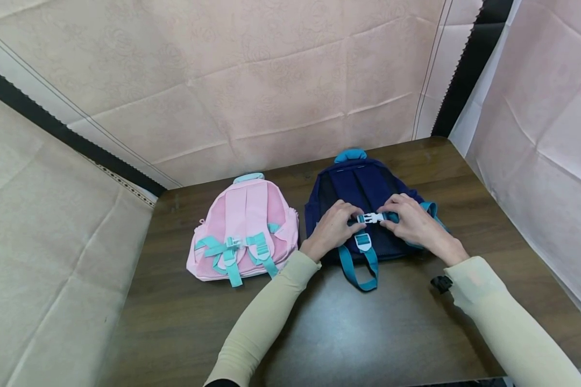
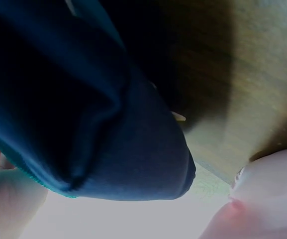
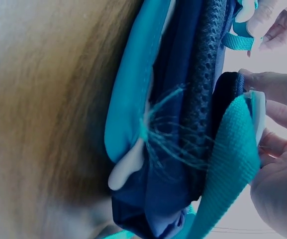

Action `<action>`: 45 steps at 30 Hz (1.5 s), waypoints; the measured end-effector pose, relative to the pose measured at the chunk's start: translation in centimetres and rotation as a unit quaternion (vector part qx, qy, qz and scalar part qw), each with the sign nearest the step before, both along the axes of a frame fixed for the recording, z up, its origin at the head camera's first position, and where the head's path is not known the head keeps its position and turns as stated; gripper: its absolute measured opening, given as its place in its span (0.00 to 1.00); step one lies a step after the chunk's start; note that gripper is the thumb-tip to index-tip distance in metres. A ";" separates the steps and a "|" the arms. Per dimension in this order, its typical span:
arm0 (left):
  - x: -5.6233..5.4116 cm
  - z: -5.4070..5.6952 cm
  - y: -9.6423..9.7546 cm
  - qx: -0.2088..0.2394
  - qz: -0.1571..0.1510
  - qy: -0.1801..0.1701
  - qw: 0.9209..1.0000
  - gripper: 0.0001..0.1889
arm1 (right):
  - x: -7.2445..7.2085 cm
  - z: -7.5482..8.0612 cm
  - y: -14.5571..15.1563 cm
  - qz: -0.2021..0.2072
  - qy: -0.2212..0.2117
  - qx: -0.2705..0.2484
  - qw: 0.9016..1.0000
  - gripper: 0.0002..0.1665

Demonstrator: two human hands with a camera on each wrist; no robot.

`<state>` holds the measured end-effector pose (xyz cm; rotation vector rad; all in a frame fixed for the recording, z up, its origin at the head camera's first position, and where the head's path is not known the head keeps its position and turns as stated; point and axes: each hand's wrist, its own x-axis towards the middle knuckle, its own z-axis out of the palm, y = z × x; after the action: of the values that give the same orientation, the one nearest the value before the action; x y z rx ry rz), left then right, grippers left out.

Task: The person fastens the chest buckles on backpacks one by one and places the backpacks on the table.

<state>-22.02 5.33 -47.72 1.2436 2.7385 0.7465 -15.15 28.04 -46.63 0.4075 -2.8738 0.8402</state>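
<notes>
A navy backpack lies on the table with its strap side up, teal webbing across it. Over its lower middle sits a white side-release buckle, its prongs visible; I cannot tell whether its halves are fully locked. My left hand pinches the buckle's left end between thumb and fingers. On the other end, my right hand grips the buckle's teal strap. In the right wrist view, the right hand is beside a teal strap. The backpack hides most of the left hand in the left wrist view.
A pink backpack with mint straps lies left of the navy one. Both are on a brown wooden table, near its back edge. Pale patterned cloth hangs behind. A teal strap loop hangs off the navy backpack's front.
</notes>
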 end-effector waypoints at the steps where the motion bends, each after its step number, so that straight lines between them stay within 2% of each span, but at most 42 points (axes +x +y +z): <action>1: 0.0 0.0 0.0 0.000 0.000 0.000 1.000 0.16 | 0.0 0.0 0.0 0.001 0.000 0.001 1.000 0.13; 15: -0.2 -0.2 0.3 0.009 -0.008 0.006 1.000 0.16 | 0.0 0.1 -0.2 0.006 0.002 0.001 1.000 0.14; 45: 0.2 0.0 0.9 0.014 -0.004 0.017 1.000 0.15 | 0.1 0.3 -0.4 0.009 -0.007 0.016 1.000 0.15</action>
<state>-21.79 6.22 -47.76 1.2834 2.7587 0.7727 -15.04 27.62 -46.36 0.4320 -2.9044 0.8044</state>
